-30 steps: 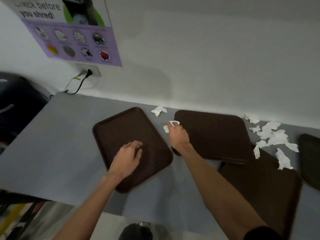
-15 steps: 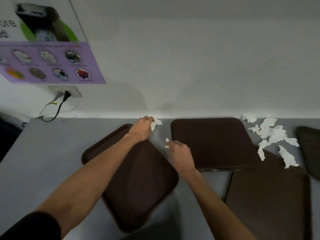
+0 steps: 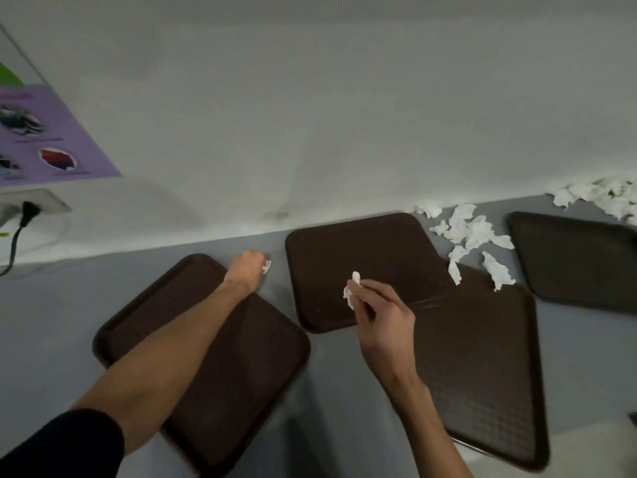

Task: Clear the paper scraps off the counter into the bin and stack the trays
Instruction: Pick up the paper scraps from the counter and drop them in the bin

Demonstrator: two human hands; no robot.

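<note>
Nearest, the left forearm, in a black sleeve [image 3: 65, 443] cut off at the bottom corner, stretches forward across a dark brown tray [image 3: 144, 315] that lies slantwise on the grey counter [image 3: 51, 305]. The left hand [image 3: 249, 270] rests at that tray's far corner with its fingers curled under. A small scrap [image 3: 266, 267] of white paper peeks out past the knuckles, but the fingers themselves are hidden behind the back of the hand. The right hand [image 3: 382, 315] is raised, palm turned inward. Its thumb and first fingers pinch a crumpled scrap [image 3: 352, 288], and the other fingers are loosely bent. To its right lies a large tray [image 3: 489, 367], its near corner by the counter's edge. Beyond the hand sits a middle tray [image 3: 365, 246], overlapping the large one; which lies on top is hard to make out. Loose scraps [image 3: 472, 232] are scattered behind these two, a couple resting on the large tray's far edge. A fourth tray [image 3: 579, 257] runs off the right side. More scraps [image 3: 606, 198] lie along the white wall [image 3: 327, 115], partly cut off. Far left, a purple poster [image 3: 69, 139] and a plugged socket [image 3: 31, 205] are only partly in view.
</note>
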